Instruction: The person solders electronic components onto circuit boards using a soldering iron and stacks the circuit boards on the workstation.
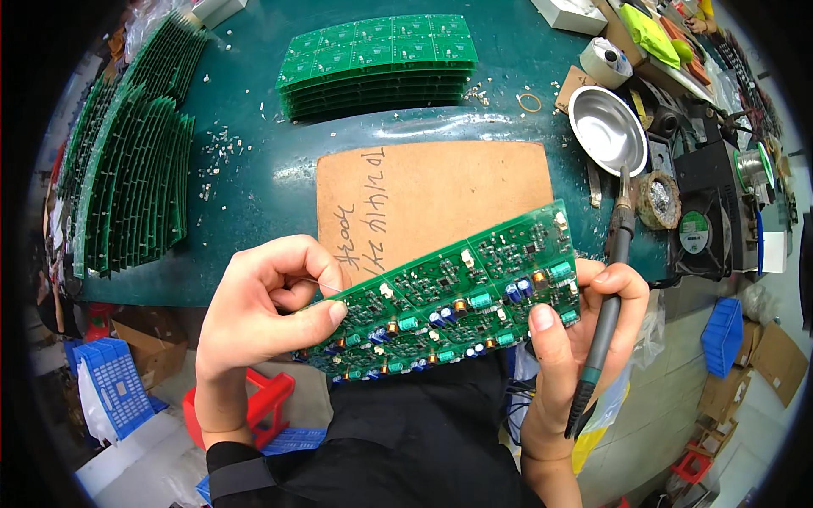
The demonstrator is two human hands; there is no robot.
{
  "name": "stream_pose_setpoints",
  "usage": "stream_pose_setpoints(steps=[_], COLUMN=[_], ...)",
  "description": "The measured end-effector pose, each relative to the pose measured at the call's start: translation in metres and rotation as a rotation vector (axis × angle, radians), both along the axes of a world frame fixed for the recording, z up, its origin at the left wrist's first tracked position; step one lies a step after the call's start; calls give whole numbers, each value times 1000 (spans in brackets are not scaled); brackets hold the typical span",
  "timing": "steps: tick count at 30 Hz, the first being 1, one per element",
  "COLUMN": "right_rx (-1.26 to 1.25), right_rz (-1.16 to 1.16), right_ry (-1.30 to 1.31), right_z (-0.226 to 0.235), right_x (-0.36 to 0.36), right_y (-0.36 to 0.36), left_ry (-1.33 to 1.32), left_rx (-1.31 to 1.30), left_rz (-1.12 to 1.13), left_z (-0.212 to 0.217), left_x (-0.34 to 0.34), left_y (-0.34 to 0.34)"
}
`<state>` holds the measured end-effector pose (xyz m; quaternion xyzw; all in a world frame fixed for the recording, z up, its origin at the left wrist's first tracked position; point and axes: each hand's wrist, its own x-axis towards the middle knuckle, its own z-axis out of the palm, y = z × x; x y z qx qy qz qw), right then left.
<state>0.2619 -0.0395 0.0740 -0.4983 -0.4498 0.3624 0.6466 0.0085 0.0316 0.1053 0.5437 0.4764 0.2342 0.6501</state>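
Note:
A green circuit board panel, populated with blue and teal cylinders, copper-coloured coils and white connectors, is tilted in front of me. My left hand pinches its left corner between thumb and curled fingers; a thin wire, perhaps solder, shows beside the fingertips. At the other end, my right hand grips the board's right edge, thumb on the component side. That same hand also carries a soldering iron across its fingers, tip pointing away from me. Below the board's raised far edge lies a brown cardboard sheet with handwriting.
Stacked green boards sit at the back of the green table; more stand on edge in rows at left. On the right are a metal bowl, tape roll, solder spool and a black fan unit. Small scraps litter the table.

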Motion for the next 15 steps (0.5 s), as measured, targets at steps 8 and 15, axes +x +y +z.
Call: stream_pose_setpoints(steps=[8,15], right_rx=[-31,-44], right_rz=[-15,-23], right_ry=[51,108], right_z=[-4,-3], right_x=[3,0], right_y=[1,-3], left_ry=[126,166], left_rx=[285,270], left_rz=[67,67], left_z=[14,12], left_x=[19,17], left_y=[-20,-19])
